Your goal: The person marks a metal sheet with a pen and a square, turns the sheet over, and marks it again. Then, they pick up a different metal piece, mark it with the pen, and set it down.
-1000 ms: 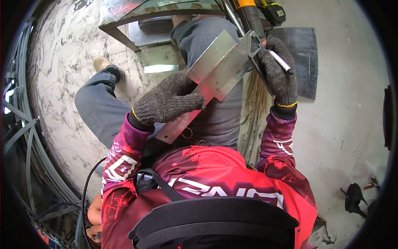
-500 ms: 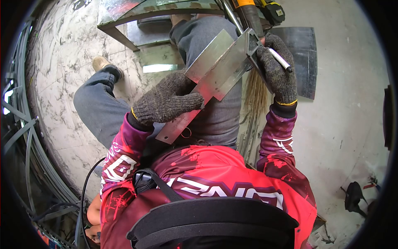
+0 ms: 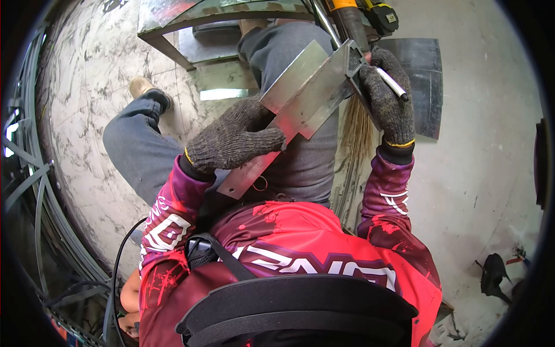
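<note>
My left hand (image 3: 234,139), in a dark grey knit glove, grips a flat metal strip (image 3: 248,176) with a hole near its lower end. A wider metal plate (image 3: 315,87) lies against the strip above my leg. My right hand (image 3: 388,95), gloved as well, is closed round a dark-ended metal square (image 3: 354,61) at the plate's upper right. A white marker (image 3: 392,82) with a black tip also sits in my right hand, pointing down to the right.
A metal-framed table (image 3: 225,13) stands at the top. Right of my legs are a broom (image 3: 355,130), a tape measure (image 3: 383,18) and dark sheet metal (image 3: 428,87). Metal strips (image 3: 63,231) line the left edge. Part of another person's arm (image 3: 130,292) shows at lower left.
</note>
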Demonstrator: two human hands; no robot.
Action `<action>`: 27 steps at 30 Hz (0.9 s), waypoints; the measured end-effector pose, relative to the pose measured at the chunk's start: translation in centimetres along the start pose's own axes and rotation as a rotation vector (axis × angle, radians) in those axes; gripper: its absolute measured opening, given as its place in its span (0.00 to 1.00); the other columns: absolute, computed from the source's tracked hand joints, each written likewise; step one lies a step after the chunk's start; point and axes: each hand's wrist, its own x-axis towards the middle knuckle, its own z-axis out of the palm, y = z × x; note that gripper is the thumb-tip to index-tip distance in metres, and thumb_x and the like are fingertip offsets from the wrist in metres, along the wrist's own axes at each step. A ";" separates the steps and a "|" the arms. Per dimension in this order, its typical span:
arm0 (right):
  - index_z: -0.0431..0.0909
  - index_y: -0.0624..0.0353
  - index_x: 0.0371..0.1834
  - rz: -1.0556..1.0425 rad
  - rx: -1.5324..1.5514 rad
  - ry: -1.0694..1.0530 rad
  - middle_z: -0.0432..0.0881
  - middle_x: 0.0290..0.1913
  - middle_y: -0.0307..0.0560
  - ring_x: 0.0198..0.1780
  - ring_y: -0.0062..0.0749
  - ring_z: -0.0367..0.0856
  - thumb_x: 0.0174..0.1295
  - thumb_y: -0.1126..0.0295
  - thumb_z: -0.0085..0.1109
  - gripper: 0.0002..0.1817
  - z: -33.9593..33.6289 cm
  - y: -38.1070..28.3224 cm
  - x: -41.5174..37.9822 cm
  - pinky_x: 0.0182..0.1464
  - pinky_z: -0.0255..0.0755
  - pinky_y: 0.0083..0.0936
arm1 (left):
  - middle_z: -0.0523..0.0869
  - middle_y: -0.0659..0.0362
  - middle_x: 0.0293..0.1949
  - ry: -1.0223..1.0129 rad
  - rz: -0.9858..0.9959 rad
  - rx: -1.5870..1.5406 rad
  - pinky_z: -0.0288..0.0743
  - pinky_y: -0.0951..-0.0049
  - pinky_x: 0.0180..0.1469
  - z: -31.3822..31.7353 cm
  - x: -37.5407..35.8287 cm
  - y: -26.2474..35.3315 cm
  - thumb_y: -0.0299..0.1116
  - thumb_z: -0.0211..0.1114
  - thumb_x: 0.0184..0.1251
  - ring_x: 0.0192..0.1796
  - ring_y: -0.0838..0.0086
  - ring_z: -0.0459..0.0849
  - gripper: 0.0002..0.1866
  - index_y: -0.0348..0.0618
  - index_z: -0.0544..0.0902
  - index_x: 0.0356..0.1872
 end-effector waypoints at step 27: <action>0.79 0.62 0.49 0.084 0.058 -0.015 0.82 0.38 0.41 0.37 0.22 0.79 0.65 0.69 0.59 0.12 0.0 0.4 -0.2 0.40 0.75 0.23 | 0.84 0.54 0.53 -0.016 -0.014 -0.057 0.72 0.68 0.61 0.0 -0.1 0.0 0.35 0.70 0.65 0.55 0.72 0.80 0.24 0.38 0.78 0.59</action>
